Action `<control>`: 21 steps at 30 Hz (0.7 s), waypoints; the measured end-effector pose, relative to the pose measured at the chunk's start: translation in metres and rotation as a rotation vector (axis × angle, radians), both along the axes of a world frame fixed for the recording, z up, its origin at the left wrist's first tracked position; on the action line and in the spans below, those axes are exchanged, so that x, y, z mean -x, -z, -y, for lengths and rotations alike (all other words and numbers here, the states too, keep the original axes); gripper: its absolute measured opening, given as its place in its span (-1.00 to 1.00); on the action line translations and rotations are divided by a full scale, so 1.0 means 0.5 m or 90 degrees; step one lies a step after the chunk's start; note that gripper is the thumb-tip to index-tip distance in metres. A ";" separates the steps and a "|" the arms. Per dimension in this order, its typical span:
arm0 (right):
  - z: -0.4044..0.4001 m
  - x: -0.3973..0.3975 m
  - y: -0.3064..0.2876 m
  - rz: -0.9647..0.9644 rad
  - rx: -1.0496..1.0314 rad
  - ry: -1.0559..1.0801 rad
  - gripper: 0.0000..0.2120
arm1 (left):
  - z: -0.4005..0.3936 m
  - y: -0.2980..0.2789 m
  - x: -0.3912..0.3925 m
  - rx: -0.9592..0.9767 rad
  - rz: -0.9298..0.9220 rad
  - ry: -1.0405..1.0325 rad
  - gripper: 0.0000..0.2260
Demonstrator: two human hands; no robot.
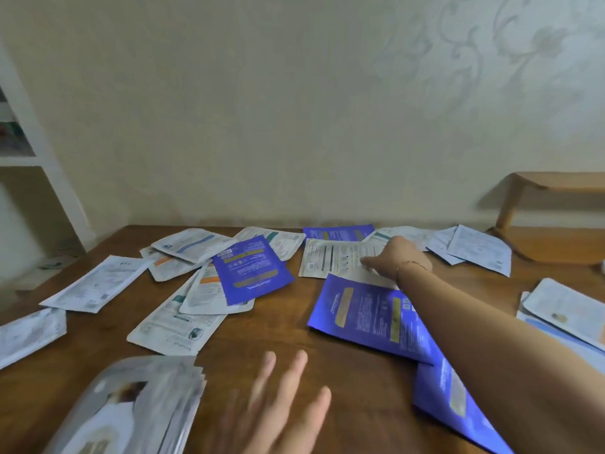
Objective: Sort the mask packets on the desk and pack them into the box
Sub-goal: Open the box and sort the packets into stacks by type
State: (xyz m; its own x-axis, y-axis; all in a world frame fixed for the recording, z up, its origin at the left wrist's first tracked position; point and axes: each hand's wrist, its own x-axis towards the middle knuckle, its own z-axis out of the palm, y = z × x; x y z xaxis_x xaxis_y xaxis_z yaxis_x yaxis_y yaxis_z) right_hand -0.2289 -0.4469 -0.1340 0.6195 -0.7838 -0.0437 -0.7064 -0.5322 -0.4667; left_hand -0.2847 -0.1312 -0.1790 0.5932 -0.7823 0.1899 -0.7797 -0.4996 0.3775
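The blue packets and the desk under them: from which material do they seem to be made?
The blue packets look like thin plastic or foil-laminate film with a smooth, slightly glossy printed face; they lie flat with sharp edges. Film or coated paper cannot be told apart for certain. The desk looks like brown wood or wood veneer with visible grain and a soft sheen.

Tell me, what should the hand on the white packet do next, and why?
Probably slide that white packet back toward the stack near the body. The right hand has its fingers on the packet at the far side of the desk, and the left hand hovers open beside the stack. No box is in view yet.
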 end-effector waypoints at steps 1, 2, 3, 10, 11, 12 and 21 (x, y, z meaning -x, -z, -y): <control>0.000 -0.012 0.004 0.002 -0.015 0.006 -0.65 | 0.015 -0.009 0.003 -0.028 -0.078 0.011 -0.57; 0.001 -0.023 0.010 0.012 -0.031 0.014 -0.68 | 0.021 0.002 0.010 -0.027 -0.086 0.001 -0.61; 0.003 -0.029 0.014 0.029 -0.048 0.024 -0.72 | 0.028 0.019 0.020 -0.064 -0.031 -0.012 -0.63; -0.032 -0.030 0.030 0.003 0.024 -0.012 -0.47 | 0.071 0.012 0.064 -0.224 -0.045 -0.005 -0.61; -0.040 -0.034 0.035 -0.006 0.052 -0.029 -0.47 | 0.081 -0.008 0.063 -0.258 -0.063 -0.009 -0.54; -0.044 -0.036 0.039 -0.010 0.084 -0.056 -0.56 | 0.097 -0.036 0.065 -0.283 -0.102 0.004 -0.50; 0.055 0.143 0.069 -0.101 0.111 -0.297 -0.59 | 0.288 -0.054 0.036 -0.159 -0.038 0.046 -0.46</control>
